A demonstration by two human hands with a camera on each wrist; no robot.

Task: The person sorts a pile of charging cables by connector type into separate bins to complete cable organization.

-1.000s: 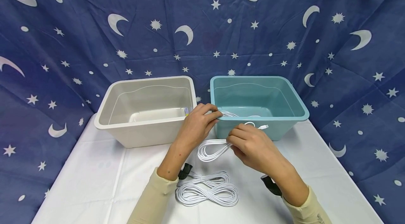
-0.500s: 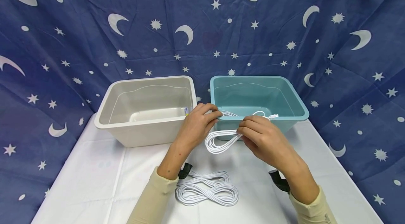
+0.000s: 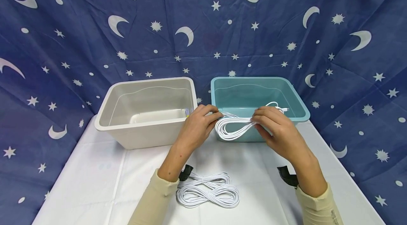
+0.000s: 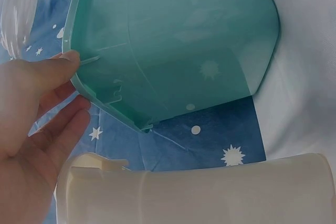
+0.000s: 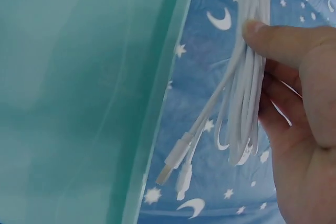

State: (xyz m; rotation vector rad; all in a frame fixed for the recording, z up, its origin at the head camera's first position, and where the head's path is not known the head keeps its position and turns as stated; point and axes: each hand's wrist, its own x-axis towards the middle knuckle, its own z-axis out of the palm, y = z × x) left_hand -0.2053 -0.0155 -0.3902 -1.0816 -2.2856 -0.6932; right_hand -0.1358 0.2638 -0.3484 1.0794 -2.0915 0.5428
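Observation:
A coiled white USB cable (image 3: 233,128) hangs from my right hand (image 3: 276,129), pinched between thumb and fingers at the front rim of the teal bin (image 3: 302,112). In the right wrist view two plugs (image 5: 177,153) dangle from the bundled cable (image 5: 249,77). My left hand (image 3: 199,120) grips the teal bin's near left corner; the left wrist view has its thumb and fingers (image 4: 71,66) on the rim. More white cable (image 3: 229,114) lies inside the teal bin, partly hidden by the rim and the held coil.
A beige bin (image 3: 143,135) stands left of the teal one, with a small purple and yellow item (image 3: 187,112) inside. Looped white cables (image 3: 208,191) lie on the white tablecloth (image 3: 95,182) in front. A blue star-patterned curtain (image 3: 203,23) hangs behind.
My right hand has carried the coiled cable up, forward and to the right, from in front of the teal bin to its front rim. My left hand has stayed put.

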